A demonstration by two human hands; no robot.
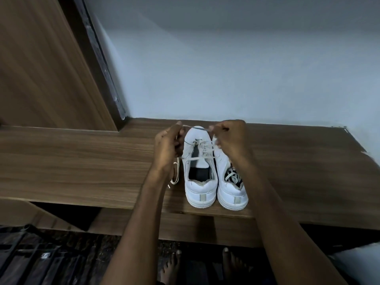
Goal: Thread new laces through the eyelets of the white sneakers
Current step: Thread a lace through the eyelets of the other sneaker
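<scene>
Now, in the head view, two white sneakers are sitting side by side on a wooden shelf [82,161], heels toward the person and toes pointing away at the wall, so each shoe's long axis is running straight away from the body. The left sneaker [198,161] is lying directly between the two hands, and both are reaching about equally far, level with its toe end. A lace [197,128] is stretching across above the toe from one hand to the other, then running down into the upper eyelets, where a few crossings are already showing. The left hand [169,144] is pinching one end of that lace with curled fingers, and a loose tail is hanging below its wrist onto the shelf. The right hand [230,138] is pinching the other end, fingers curled tight. The right sneaker [231,182] is resting just beside the first, touching it, partly hidden under the right forearm, with a lace bundled loosely in its opening. Judging from this, the lower eyelets nearer the heel are waiting to be threaded.
</scene>
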